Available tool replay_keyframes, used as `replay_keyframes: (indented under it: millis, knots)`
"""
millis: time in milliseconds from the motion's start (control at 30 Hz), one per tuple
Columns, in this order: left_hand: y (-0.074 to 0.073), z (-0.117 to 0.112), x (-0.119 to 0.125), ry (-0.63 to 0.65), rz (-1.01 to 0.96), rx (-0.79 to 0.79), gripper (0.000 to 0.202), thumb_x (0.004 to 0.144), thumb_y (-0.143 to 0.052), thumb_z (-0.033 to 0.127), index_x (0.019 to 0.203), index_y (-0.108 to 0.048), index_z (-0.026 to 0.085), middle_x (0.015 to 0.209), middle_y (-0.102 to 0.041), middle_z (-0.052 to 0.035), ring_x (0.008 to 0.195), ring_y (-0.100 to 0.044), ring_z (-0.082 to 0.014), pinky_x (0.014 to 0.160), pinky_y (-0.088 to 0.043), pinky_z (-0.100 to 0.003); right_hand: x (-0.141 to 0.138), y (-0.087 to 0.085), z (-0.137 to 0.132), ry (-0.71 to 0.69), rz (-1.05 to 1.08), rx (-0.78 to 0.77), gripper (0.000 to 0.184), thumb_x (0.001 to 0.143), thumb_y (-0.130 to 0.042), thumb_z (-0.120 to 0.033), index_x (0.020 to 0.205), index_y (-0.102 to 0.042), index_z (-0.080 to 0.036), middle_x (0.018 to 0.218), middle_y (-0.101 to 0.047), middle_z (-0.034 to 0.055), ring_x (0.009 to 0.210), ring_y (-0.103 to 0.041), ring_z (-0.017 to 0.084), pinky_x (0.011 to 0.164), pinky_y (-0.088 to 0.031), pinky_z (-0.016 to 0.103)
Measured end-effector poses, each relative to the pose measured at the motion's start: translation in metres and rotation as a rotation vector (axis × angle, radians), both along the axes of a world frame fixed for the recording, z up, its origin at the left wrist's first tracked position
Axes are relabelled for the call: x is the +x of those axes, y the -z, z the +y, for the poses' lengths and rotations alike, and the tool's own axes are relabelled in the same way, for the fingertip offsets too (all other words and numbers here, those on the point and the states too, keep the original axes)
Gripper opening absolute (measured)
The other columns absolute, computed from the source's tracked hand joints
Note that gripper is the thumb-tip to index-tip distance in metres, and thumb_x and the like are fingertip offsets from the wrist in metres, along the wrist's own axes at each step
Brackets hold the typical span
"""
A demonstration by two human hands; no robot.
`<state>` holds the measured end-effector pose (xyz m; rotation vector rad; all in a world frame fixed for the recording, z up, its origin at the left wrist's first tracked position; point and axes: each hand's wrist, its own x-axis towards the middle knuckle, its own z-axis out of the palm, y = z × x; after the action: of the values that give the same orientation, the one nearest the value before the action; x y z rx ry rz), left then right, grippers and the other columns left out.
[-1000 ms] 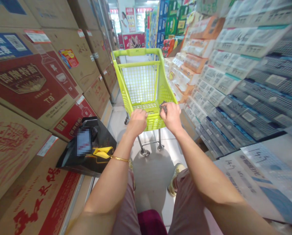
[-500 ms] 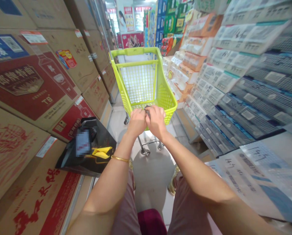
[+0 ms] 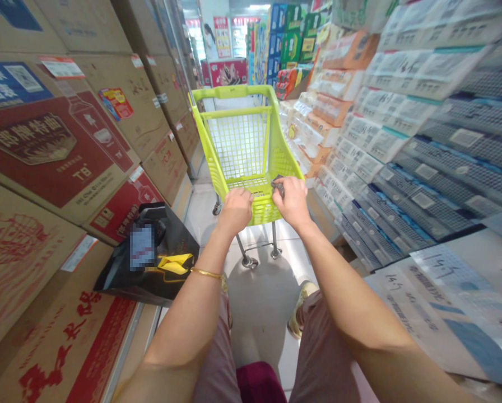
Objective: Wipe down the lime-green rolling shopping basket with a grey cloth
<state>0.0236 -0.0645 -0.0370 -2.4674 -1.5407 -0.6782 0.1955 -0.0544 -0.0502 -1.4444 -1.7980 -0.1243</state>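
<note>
A lime-green shopping cart [image 3: 234,109] stands in front of me, its basket holding nothing that I can see. My left hand [image 3: 236,208] is closed over the near rim of the basket, left of the middle. Toward the right corner of that same rim is my right hand [image 3: 292,198], its fingers closed round a small crumpled grey cloth [image 3: 278,183]. The cloth touches or lies just above the rim; most of it is hidden in the hand.
Stacked cartons [image 3: 57,134] line the left side, with a black bag [image 3: 171,235] on the ledge below them. Packs of tissue [image 3: 360,145] rise in tiers on the right. A person [image 3: 209,39] stands far down the aisle. Tiled floor [image 3: 259,302] lies under the cart and my feet.
My right hand has slid right along the cart's near rim with the cloth, away from my left hand. The left hand has stayed almost in place.
</note>
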Motion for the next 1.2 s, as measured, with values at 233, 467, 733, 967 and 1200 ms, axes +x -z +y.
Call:
replay_keyframes:
  millis: [233, 467, 733, 967, 1200]
  knots:
    - [0.003, 0.0, -0.001, 0.003, -0.006, 0.024, 0.025, 0.092, -0.034, 0.018, 0.08, -0.055, 0.017, 0.087, -0.059, -0.0102, 0.088, -0.052, -0.0237, 0.08, -0.041, -0.038, -0.002, 0.002, 0.0, 0.067, 0.102, 0.041, 0.024, 0.082, -0.045, -0.025, 0.1, -0.06, -0.02, 0.103, -0.059, 0.009, 0.098, -0.045, 0.025, 0.085, -0.033, 0.04]
    - [0.004, -0.001, -0.005, 0.002, -0.021, 0.043, 0.022, 0.09, -0.036, 0.015, 0.084, -0.057, 0.016, 0.087, -0.06, -0.01, 0.088, -0.053, -0.0231, 0.08, -0.042, -0.037, -0.057, 0.003, -0.018, -0.07, 0.042, 0.025, 0.026, 0.086, -0.045, -0.025, 0.106, -0.06, -0.02, 0.111, -0.059, 0.0092, 0.101, -0.045, 0.024, 0.088, -0.032, 0.038]
    - [0.003, -0.001, -0.014, 0.025, 0.021, 0.037, 0.025, 0.093, -0.034, 0.019, 0.083, -0.057, 0.017, 0.087, -0.059, -0.0094, 0.087, -0.053, -0.0222, 0.08, -0.042, -0.036, -0.04, 0.0, -0.012, -0.107, -0.049, 0.022, 0.023, 0.083, -0.048, -0.023, 0.102, -0.06, -0.019, 0.108, -0.06, 0.0087, 0.098, -0.045, 0.024, 0.087, -0.033, 0.038]
    - [0.0, 0.0, -0.012, 0.003, 0.047, -0.004, 0.028, 0.094, -0.032, 0.021, 0.082, -0.057, 0.016, 0.087, -0.059, -0.0103, 0.087, -0.052, -0.0228, 0.08, -0.041, -0.036, 0.003, 0.0, -0.001, 0.074, 0.034, 0.005, 0.022, 0.08, -0.048, -0.022, 0.098, -0.06, -0.019, 0.102, -0.061, 0.0077, 0.096, -0.046, 0.025, 0.083, -0.034, 0.038]
    - [0.0, -0.001, -0.011, -0.021, 0.03, -0.004, 0.026, 0.092, -0.033, 0.019, 0.082, -0.057, 0.016, 0.088, -0.059, -0.0109, 0.089, -0.052, -0.024, 0.081, -0.041, -0.038, -0.022, 0.001, -0.011, 0.053, 0.038, 0.01, 0.024, 0.084, -0.046, -0.022, 0.104, -0.059, -0.018, 0.107, -0.059, 0.0085, 0.099, -0.044, 0.024, 0.084, -0.033, 0.038]
